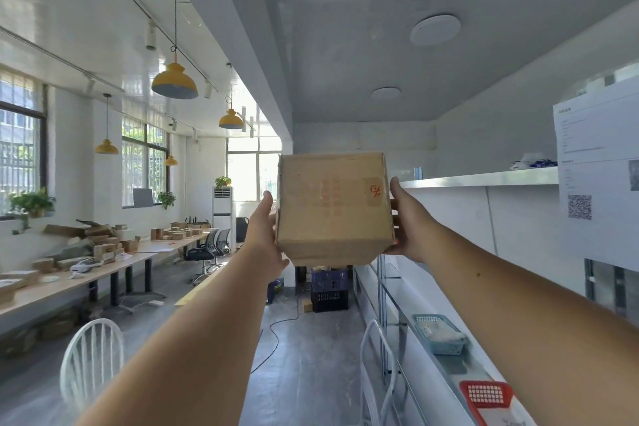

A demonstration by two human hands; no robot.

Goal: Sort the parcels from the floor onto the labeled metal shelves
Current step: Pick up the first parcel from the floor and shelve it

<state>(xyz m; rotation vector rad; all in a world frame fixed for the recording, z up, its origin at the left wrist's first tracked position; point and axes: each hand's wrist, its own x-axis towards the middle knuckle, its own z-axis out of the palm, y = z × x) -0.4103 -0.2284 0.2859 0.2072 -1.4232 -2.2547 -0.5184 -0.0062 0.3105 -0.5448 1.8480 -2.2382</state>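
- One cardboard box (333, 207) is in the air, held up at arm's length between two hands. It rests on no surface.
- The box sits level with the top shelf (484, 179) of the metal shelf unit on the right, just left of that shelf's far end as seen from the head camera.
- The near face of the box carries faded red print and one label with a red handwritten mark.
- The left hand (266, 239) grips the left side of the box: its thumb lies up along the near edge and its fingers are hidden behind the box.
- The right hand (406, 221) grips the right side, thumb up at the near edge and fingers wrapped behind and under.
- The lower shelves hold two baskets: one blue basket (439, 334) and one red basket (487, 394).
- One paper sheet (594, 183) with a square code hangs at the right.
- Two white chairs (91, 360) stand in the foreground.
- Two crates stand stacked beyond the box: one blue crate (328, 278) on one black crate (328, 299).
- Four yellow lamps (174, 79) hang from the ceiling.
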